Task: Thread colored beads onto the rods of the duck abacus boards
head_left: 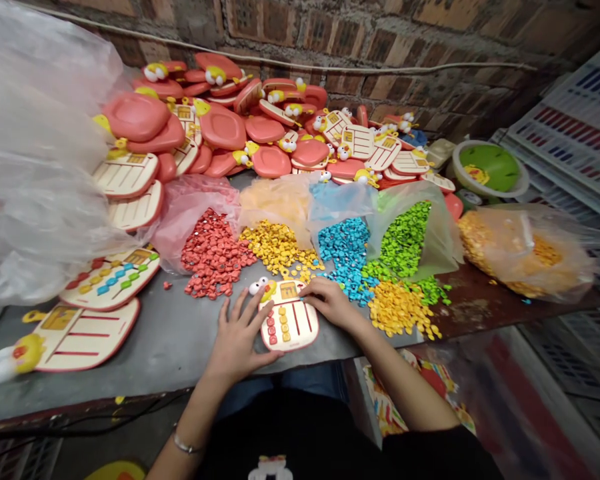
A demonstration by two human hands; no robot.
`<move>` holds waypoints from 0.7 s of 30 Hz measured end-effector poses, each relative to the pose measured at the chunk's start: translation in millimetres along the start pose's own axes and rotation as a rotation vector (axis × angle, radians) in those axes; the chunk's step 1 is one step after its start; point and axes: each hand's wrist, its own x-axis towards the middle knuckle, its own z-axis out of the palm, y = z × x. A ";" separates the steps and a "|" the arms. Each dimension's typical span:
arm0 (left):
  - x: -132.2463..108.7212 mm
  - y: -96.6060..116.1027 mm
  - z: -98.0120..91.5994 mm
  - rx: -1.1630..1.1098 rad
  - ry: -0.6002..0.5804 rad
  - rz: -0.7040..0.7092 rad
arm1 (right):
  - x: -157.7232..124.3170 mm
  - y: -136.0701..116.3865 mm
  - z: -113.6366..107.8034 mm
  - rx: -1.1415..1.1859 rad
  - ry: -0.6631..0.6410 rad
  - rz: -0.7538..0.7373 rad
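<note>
A cream counting board with a red rim and a yellow, big-eyed head lies at the table's front edge. Red beads fill its first slot and yellow beads the second; the other two slots show bare red lines. My left hand is open, fingers spread, with thumb and fingertips against the board's left side. At the top of the third slot, my right hand has its fingertips pinched together. Whatever is between them is too small to make out.
Bags spill red beads, yellow beads, blue beads and green beads behind the board. An orange-yellow pile lies right. Filled and unfilled boards lie left; more are heaped by the wall.
</note>
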 end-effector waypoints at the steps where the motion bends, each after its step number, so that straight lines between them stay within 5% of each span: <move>1: -0.2 -0.3 0.2 -0.003 0.007 -0.002 | 0.4 0.6 0.9 0.032 0.011 0.011; 5: -0.6 -0.6 0.0 -0.005 0.016 -0.005 | 0.5 1.2 3.1 0.062 0.057 0.041; 10: 0.0 0.0 -1.7 -0.005 -0.005 0.014 | 3.0 -3.9 2.6 0.063 -0.094 -0.039; 16: 0.0 -0.1 -1.7 -0.003 -0.010 0.011 | 6.8 -17.5 12.4 0.098 -0.106 -0.064; 21: 0.1 -0.2 -1.1 0.000 -0.009 0.016 | 1.4 -15.8 2.1 0.261 -0.231 -0.001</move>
